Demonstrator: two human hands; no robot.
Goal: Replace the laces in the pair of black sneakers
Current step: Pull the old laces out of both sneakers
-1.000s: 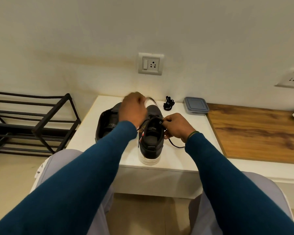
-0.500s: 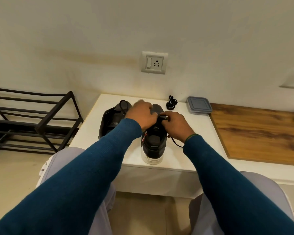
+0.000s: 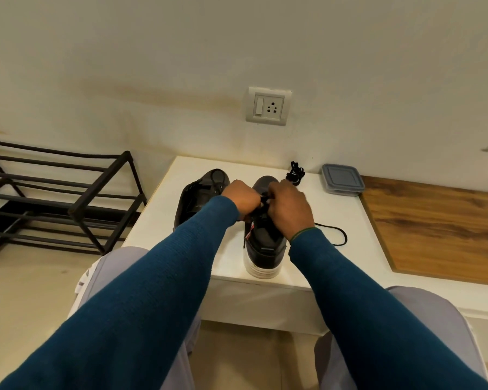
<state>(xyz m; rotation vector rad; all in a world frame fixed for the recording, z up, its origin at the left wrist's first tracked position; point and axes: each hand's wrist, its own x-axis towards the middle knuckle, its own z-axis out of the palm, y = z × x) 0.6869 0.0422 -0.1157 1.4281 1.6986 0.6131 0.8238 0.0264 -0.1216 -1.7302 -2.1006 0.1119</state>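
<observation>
Two black sneakers stand side by side on the white table, toes pointing to the far wall. The left sneaker sits a little farther back; the right sneaker has its white-soled heel at the near edge of the table. Both hands meet over the eyelet area of the right sneaker. The left hand has its fingers curled in, and the right hand is bent over just beside it, nearly touching it. Between them they pinch a black lace, whose loose end loops out over the table to the right of the shoe. The fingertips themselves are hidden.

A small bundle of black lace lies near the far edge, just beyond the right hand. A grey lidded container stands to its right, beside a wooden panel. A black shoe rack stands on the floor to the left, and a wall socket sits above the table.
</observation>
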